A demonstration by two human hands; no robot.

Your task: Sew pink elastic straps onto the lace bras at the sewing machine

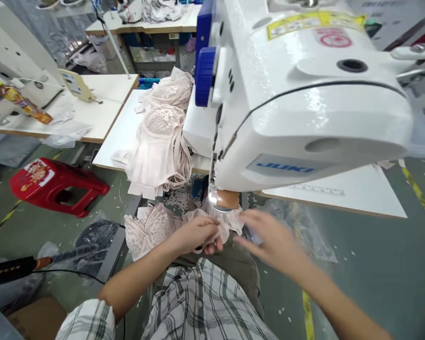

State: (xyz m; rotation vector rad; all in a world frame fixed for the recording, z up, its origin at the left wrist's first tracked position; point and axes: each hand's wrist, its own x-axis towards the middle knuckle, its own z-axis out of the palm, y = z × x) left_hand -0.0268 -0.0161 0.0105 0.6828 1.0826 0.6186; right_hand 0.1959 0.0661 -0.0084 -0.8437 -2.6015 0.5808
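Observation:
A pale pink lace bra (149,227) lies across my lap, just below the head of a white JUKI sewing machine (286,108). My left hand (200,233) is closed on its gathered edge, with the fingers curled into the cloth. Slightly blurred, my right hand (269,236) is at the right end of the bra with thumb and fingers apart. Its fingertips are close to the cloth, and I cannot tell whether they touch it. Part of the bra is hidden behind the machine's round metal and brown end (225,199).
More pale pink bras (159,146) are heaped on the white table left of the machine. A red stool (56,186) stands on the floor at the left. Another table (106,89) holds a drink bottle (21,100). Plastic bags (301,226) lie to the right.

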